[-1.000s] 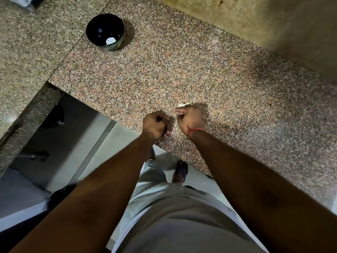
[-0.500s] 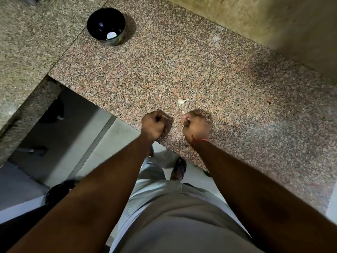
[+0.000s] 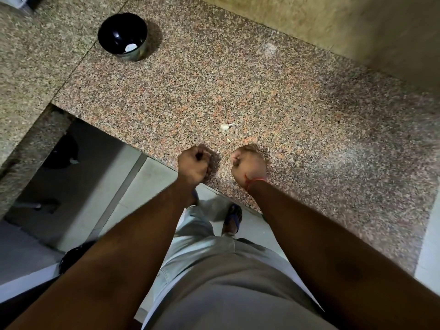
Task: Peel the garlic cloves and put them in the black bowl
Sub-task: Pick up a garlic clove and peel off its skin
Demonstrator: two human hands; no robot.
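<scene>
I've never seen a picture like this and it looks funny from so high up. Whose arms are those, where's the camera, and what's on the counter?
The camera sits on a person's head and looks down, so you see their own arms. The left hand and the right hand are curled like fists over the speckled stone counter; whether they hold anything is hidden. Just past the hands lie a garlic clove and a small pale scrap, perhaps peel. Far off to the left stands the black bowl with something white inside, probably peeled garlic.
</scene>
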